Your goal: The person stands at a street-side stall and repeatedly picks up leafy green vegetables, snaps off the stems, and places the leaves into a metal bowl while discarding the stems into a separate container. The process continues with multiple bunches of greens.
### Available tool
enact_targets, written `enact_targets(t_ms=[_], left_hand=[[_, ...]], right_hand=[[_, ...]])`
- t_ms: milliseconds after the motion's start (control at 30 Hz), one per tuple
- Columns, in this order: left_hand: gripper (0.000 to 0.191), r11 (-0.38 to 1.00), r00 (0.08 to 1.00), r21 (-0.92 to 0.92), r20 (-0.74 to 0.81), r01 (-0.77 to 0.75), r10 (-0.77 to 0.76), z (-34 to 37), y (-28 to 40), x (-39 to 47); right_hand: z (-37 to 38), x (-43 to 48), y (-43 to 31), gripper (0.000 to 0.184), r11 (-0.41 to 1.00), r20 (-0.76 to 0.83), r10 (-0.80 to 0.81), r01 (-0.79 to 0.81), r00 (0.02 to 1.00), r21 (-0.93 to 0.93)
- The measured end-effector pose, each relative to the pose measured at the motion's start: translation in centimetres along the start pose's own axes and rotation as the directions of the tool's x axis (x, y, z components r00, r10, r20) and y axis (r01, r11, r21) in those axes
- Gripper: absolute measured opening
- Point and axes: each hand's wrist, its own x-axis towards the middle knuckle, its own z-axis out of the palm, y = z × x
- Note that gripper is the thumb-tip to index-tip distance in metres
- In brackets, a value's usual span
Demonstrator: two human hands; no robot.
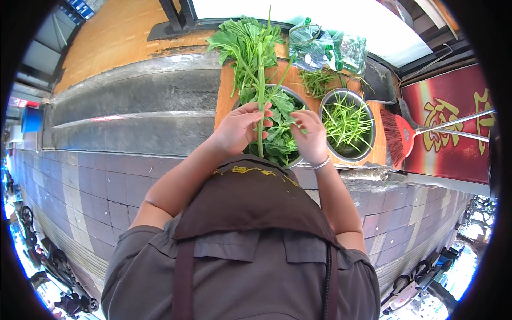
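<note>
My left hand grips a long green vegetable stalk that stands upright with thin side stems branching from it. Below both hands is a metal bowl filled with loose green leaves. My right hand hovers over that bowl's right side, fingers curled; whether a bit of leaf is between them is hard to tell. To its right, a second metal bowl contains cut green stem pieces. Behind the stalk lies a heap of uncut leafy greens.
Thin green strips lie behind the bowls on the wooden board. A plastic bag with green bottles stands at the back. A red broom leans by a red sign at right. Stone steps run left.
</note>
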Motion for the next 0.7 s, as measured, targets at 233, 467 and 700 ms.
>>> enact_targets(t_ms=[233, 467, 700], left_hand=[[0.022, 0.968, 0.991, 0.213, -0.017, -0.130, 0.136, -0.8, -0.6, 0.2], [0.018, -0.488, 0.408, 0.789, 0.612, -0.372, 0.677, -1.3, 1.6, -0.9], [0.020, -0.562, 0.437, 0.604, 0.797, -0.565, 0.417, -1.0, 3.2, 0.4]], right_hand=[[3.0, -0.6, -3.5, 0.015, 0.858, 0.334, 0.213, -0.340, 0.918, 0.386], [2.8, -0.2, -4.8, 0.016, 0.191, 0.636, 0.436, -0.755, 0.637, 0.627], [1.3, 0.2, -6.0, 0.019, -0.003, 0.730, 0.245, -0.753, 0.638, 0.658]])
